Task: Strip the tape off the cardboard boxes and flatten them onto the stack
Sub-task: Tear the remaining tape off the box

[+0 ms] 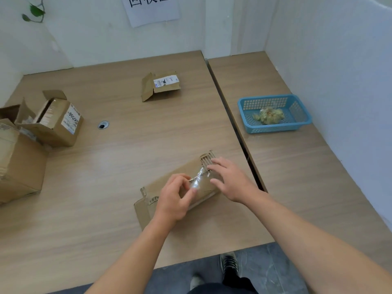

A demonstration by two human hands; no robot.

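Centrally, on the light wood-grain table (pixel 106 166), a partly flattened brown cardboard box (pixel 146 212) lies near the front edge. On it the right hand (pixel 231 183) presses with straight fingers, while the left hand (pixel 174 200) pinches a crumpled clear tape strip (pixel 196 182) attached to the box top.

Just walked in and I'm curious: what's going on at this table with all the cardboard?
A person is peeling tape off a brown cardboard box lying on the wooden table. The left hand pinches a crumpled strip of clear tape while the right hand rests open on the box. A wad of tape sits in the blue plastic basket on the right. One flattened labelled box lies farther back; open boxes stand at left.
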